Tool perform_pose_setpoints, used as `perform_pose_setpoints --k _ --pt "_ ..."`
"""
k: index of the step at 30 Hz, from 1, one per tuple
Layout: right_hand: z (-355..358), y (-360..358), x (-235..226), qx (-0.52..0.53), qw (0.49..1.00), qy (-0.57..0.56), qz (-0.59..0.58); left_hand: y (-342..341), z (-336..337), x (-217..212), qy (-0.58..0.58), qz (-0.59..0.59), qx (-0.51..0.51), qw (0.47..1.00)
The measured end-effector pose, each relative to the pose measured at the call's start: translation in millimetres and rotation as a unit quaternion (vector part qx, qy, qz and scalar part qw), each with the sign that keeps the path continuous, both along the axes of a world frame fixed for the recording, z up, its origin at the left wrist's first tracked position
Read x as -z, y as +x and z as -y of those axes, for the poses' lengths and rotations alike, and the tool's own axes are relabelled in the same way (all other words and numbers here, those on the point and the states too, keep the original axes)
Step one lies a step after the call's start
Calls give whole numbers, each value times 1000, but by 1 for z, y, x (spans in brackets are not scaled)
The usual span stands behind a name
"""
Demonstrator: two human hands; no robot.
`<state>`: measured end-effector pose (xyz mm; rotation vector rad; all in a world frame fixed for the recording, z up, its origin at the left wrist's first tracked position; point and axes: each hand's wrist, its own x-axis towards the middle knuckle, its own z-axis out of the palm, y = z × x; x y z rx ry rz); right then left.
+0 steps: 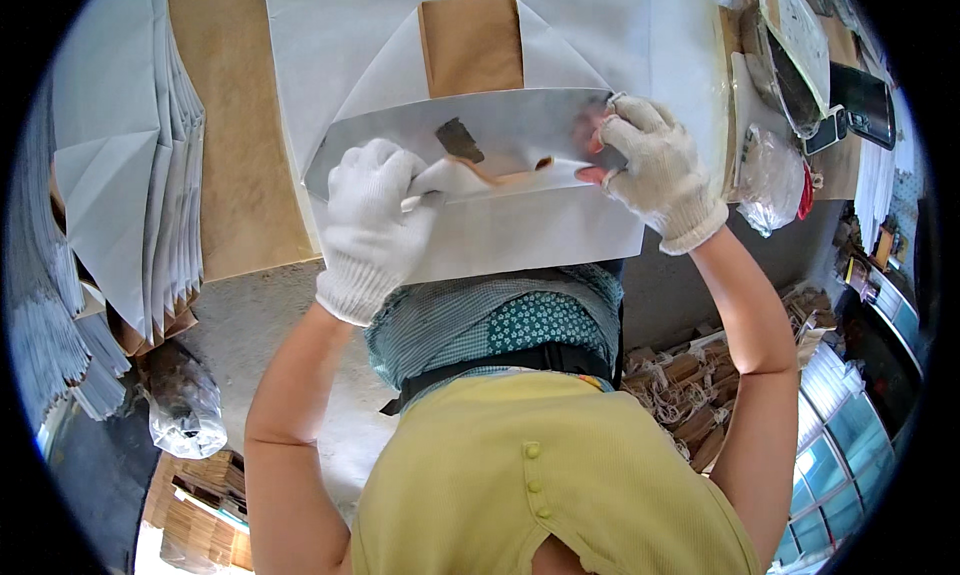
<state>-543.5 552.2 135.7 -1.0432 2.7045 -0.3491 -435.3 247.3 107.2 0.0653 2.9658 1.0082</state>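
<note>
A white paper bag (540, 230) with a brown inner side lies flat before me, its end opened into a folded shape. Across that end rests a shiny grey metal sheet (385, 125) with a dark patch; my right fingers are mirrored in it. In a white knitted glove, my left hand (375, 215) is closed at the near paper flap, which curls up over the sheet's near edge. My right hand (650, 165), gloved with bare fingertips, bends round the sheet's right end, its thumb at the flap. The left fingertips are partly hidden.
Folded white paper bags (130, 175) are stacked at the left on brown board (235, 125). At the right edge lie a clear plastic bag (770, 180) and a dark phone-like device (868, 105). Tied brown bundles (690, 390) sit on the floor below right.
</note>
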Motion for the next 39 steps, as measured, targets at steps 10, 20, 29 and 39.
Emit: perform_pose_setpoints --k 10,20,29,39 --pt "22 -30 15 75 992 75 -64 -64 21 0 2 29 -130 991" --pt "11 -13 19 105 993 52 -2 -60 8 2 106 49 -83 990" --pt "9 5 28 50 994 -72 -59 -39 -11 -23 92 69 68 991" --pt "92 8 34 23 978 -179 -108 -36 -6 4 -133 -163 29 977"
